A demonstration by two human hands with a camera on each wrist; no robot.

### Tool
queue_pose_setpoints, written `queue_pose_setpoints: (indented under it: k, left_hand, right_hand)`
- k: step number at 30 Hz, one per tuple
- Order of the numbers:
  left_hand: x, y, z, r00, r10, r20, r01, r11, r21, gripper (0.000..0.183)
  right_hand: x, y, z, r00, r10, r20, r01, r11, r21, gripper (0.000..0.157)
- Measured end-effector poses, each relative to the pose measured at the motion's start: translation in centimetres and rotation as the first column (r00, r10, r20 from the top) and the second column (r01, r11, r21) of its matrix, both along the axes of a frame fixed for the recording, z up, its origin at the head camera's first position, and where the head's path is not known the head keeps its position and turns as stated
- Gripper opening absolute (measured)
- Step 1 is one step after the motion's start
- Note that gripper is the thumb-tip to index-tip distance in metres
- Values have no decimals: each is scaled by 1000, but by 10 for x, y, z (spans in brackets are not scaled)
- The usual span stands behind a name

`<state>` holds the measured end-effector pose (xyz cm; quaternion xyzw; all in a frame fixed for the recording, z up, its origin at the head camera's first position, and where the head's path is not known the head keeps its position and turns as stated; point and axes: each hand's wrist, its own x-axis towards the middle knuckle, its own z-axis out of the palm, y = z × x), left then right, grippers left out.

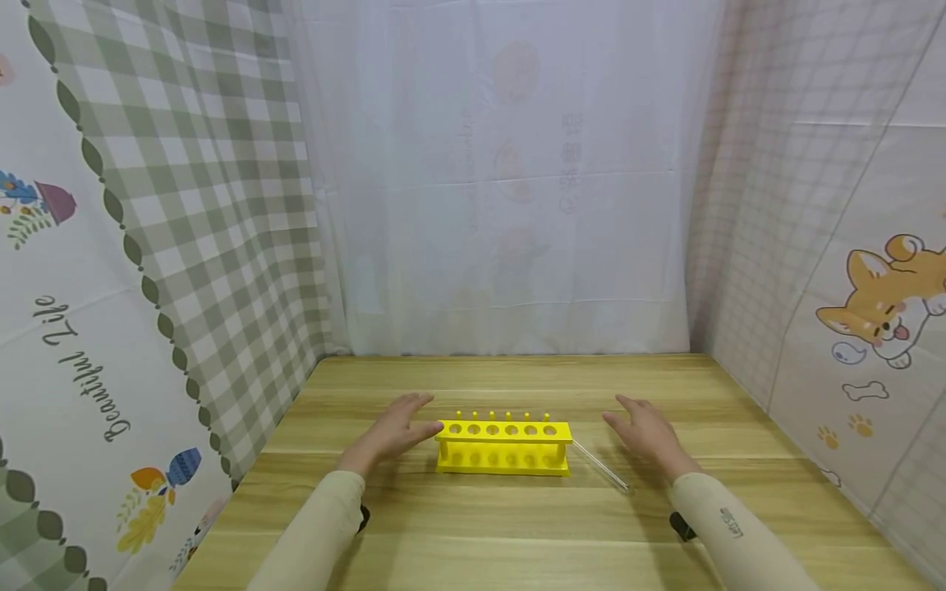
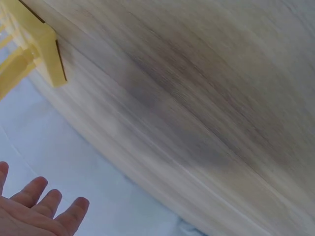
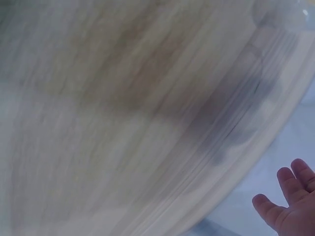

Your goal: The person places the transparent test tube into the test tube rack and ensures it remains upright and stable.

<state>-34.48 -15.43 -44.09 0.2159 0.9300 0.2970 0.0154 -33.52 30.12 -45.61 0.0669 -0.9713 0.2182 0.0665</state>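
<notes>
The head view looks forward and down; nearer wrist views share its table [image 1: 488, 525], the left its rack [image 1: 504, 440].

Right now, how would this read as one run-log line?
left hand: empty, beside yellow rack | right hand: empty, near clear rod | rack: upright on table

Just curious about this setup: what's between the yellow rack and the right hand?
A thin clear tube lies slantwise on the table between the rack and the right hand; the head view shows it.
</notes>
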Motion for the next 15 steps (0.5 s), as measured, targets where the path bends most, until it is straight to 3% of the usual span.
queue_pose_setpoints:
  k: [8, 15]
  left_hand:
    - [2, 7, -1, 998, -62, -17, 63, 997, 50, 59]
    - [3, 8, -3, 997, -76, -22, 77, 995, 58, 49]
  right_hand:
    - [-2, -11, 0, 999, 34, -19, -34, 999, -4, 60]
    - [-1, -20, 0, 997, 66, -41, -67, 997, -36, 56]
